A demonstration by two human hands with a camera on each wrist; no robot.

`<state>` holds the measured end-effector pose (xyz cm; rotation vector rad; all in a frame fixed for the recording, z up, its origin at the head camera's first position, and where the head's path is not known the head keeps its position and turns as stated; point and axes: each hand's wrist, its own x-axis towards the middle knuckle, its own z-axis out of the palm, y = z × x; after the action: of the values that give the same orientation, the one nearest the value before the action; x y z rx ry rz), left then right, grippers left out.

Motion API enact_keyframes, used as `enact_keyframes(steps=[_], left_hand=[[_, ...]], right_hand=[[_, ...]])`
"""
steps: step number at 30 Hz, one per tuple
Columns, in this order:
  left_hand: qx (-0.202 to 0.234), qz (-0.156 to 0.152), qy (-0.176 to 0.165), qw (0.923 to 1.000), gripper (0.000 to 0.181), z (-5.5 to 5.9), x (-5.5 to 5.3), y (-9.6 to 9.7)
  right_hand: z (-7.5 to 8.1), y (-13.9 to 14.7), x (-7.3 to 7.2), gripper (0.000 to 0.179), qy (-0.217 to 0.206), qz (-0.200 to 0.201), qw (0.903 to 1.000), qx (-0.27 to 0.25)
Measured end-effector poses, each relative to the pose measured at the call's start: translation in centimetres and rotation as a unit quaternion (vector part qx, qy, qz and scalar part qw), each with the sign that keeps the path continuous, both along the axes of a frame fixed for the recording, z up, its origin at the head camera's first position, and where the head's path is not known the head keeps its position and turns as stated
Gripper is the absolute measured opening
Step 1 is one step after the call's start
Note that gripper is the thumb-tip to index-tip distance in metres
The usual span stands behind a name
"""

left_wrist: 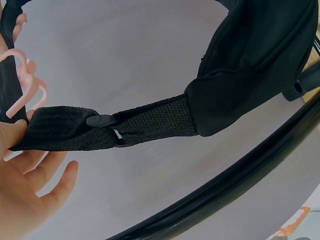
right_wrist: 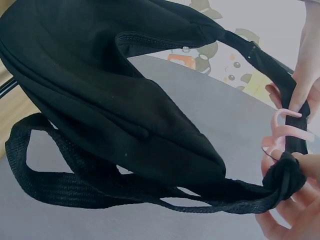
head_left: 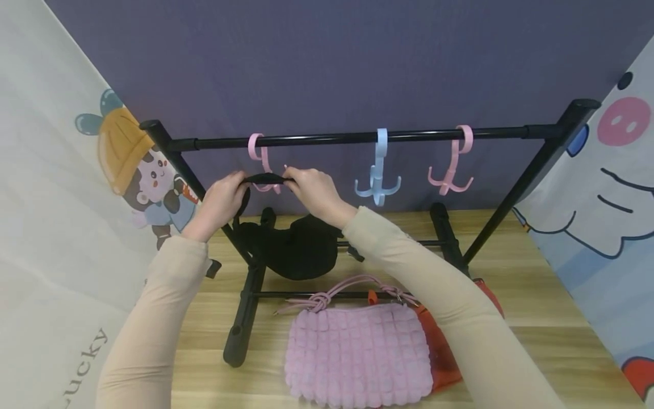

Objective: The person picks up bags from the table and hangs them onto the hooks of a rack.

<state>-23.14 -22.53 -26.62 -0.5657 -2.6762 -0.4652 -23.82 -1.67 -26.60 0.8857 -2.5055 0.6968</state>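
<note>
A black sling bag with a zipper hangs from its strap, which stretches between both hands. My left hand pinches the strap on the left; the thumb lies over the webbing in the left wrist view. With thumb and fingers my right hand grips the strap's other side, where webbing bunches up. Between the hands, a pink hook hanger hangs from the rack's bar, its prongs close against the strap. Whether the strap rests on a prong, I cannot tell.
A black rack bar also carries a blue hook hanger and another pink hook hanger. On the wooden floor below lie a puffy pink handbag and a red-orange bag, partly covered. Printed curtains flank both sides.
</note>
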Motion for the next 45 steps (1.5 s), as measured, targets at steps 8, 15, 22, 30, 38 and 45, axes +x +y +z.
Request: enact_keyframes(steps=[8, 15, 22, 30, 38, 45], left_hand=[[-0.001, 0.007, -0.01, 0.9999, 0.018, -0.2, -0.1, 0.2], [0.002, 0.0, -0.028, 0.9996, 0.018, -0.7, 0.1, 0.3], [0.022, -0.024, -0.038, 0.9988, 0.021, -1.4, -0.1, 0.1], [0.037, -0.033, -0.028, 0.9984, 0.019, -2.2, 0.1, -0.1], [0.057, -0.033, -0.012, 0.9978, 0.017, -3.2, 0.4, 0.0], [0.065, -0.015, -0.015, 0.9977, 0.015, -3.5, 0.7, 0.5]], right_hand=[[-0.3, 0.1, -0.1, 0.02, 0.0, -0.01, 0.9999, 0.008], [-0.7, 0.3, 0.0, 0.017, -0.002, -0.014, 0.9998, 0.015], [-1.1, 0.1, -0.1, 0.019, -0.011, -0.012, 0.9997, 0.017], [-1.7, -0.1, 0.0, 0.017, -0.024, -0.01, 0.9996, 0.012], [-2.4, -0.5, -0.2, 0.017, -0.064, 0.004, 0.9977, -0.02], [-2.7, -0.6, -0.3, 0.022, -0.108, 0.009, 0.9935, -0.036]])
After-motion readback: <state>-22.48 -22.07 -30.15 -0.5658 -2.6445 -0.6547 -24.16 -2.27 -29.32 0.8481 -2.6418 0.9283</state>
